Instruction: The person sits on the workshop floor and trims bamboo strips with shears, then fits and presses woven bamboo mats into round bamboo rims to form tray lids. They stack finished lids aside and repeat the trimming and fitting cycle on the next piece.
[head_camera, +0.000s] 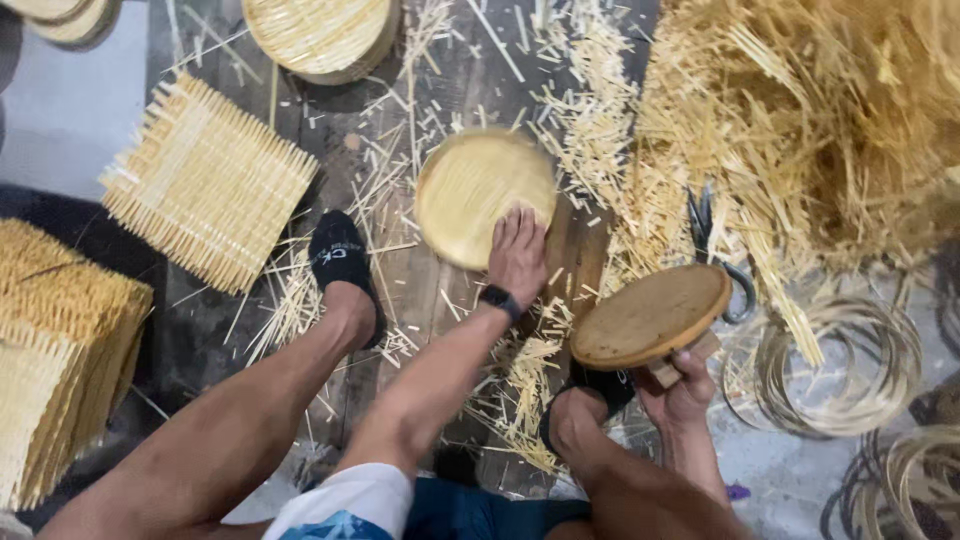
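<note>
A round woven bamboo tray (470, 190) lies on the dark wooden floor in front of me. My left hand (517, 255), with a black band on the wrist, grips the tray's near right rim, fingers spread over the weave. My right hand (682, 398) holds a round wooden disc (650, 315) by a block under it, tilted and lifted off the floor to the right of the tray. My feet in black socks (340, 260) (602, 385) rest on either side of my left arm.
A square woven mat (205, 180) lies at the left, with a stack of similar mats (55, 350) nearer. More round trays (320, 35) sit at the top. Scissors (705, 225), a heap of bamboo strips (800, 110) and coiled bamboo rings (840, 365) fill the right.
</note>
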